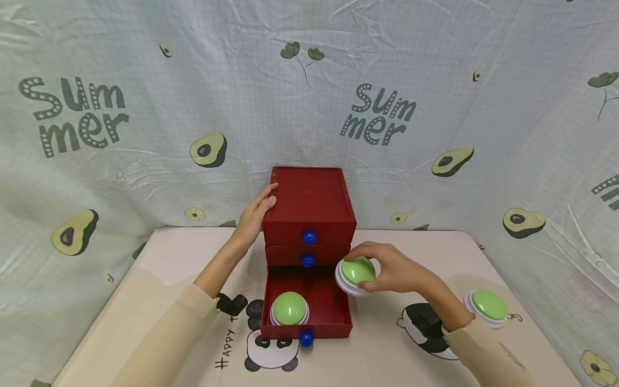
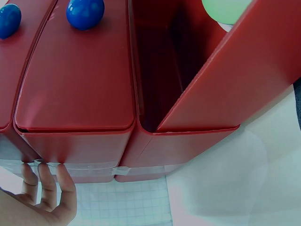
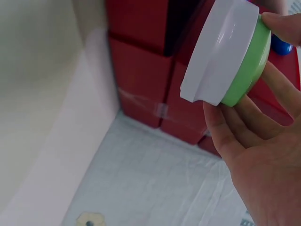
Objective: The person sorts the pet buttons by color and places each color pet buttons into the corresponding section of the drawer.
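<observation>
A red cabinet (image 1: 309, 196) with blue knobs stands on the table, its bottom drawer (image 1: 333, 317) pulled out. Inside that drawer, at front left, sits a round white button with a green dome (image 1: 289, 308). My right hand (image 1: 394, 266) holds a second green-domed button (image 1: 358, 270), tilted, just above the drawer's right side; thumb and fingers grip its rim in the right wrist view. Against the cabinet's left side rests my left hand (image 1: 252, 217), its fingers (image 2: 66, 186) extended along the wall near the top edge.
Another green-domed button (image 1: 488, 305) lies at the right of the table, beyond my right forearm. A patterned cloth (image 1: 309, 123) hangs behind the cabinet. The two upper drawers (image 1: 285, 255) are closed. The table cover (image 1: 387, 333) carries panda prints.
</observation>
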`<action>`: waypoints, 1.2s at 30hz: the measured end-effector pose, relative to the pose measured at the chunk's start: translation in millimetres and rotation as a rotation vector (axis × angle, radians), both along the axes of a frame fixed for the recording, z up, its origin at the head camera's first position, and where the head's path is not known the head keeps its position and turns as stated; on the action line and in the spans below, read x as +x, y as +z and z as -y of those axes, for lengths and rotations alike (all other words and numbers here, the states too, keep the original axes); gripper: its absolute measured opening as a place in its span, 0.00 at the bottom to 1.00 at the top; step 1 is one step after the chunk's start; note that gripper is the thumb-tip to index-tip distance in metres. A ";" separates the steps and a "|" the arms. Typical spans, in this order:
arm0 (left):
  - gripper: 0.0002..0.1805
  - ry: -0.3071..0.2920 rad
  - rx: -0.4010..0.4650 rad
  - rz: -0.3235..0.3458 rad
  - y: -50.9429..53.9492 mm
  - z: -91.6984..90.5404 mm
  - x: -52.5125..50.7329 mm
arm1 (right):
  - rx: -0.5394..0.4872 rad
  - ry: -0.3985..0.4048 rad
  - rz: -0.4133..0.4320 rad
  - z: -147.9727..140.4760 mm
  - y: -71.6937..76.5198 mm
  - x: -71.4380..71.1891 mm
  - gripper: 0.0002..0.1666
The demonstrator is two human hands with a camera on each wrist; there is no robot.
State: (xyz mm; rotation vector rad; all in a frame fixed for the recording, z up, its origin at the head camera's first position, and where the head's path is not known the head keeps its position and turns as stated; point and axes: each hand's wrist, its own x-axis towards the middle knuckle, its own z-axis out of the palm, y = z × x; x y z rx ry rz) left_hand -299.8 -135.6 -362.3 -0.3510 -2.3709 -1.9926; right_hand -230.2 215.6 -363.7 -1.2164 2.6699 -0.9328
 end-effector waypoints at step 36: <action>0.29 0.004 0.003 0.004 0.1 -0.5 1.6 | 0.143 0.093 0.083 66.2 -24.1 -6.4 0.26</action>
